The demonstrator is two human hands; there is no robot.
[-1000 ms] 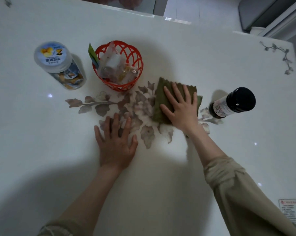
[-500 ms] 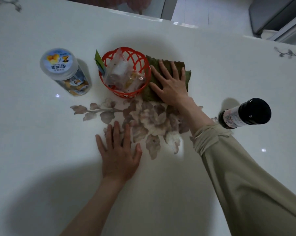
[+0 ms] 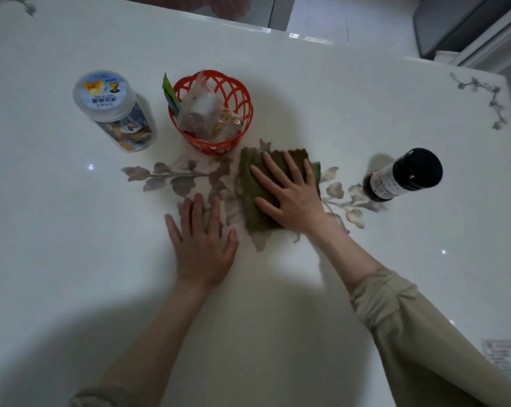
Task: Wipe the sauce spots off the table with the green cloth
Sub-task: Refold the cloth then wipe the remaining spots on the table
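Mid-wipe — flat right hand (image 3: 292,195) presses the folded green cloth (image 3: 253,210) on the glossy white counter (image 3: 366,113).
Left hand (image 3: 203,248) rests flat, empty; no sauce spots discernible.

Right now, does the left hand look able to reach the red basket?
Probably yes. The left hand lies flat, with only patterned tabletop between it and the red basket; the green cloth under the right hand sits off to the side.
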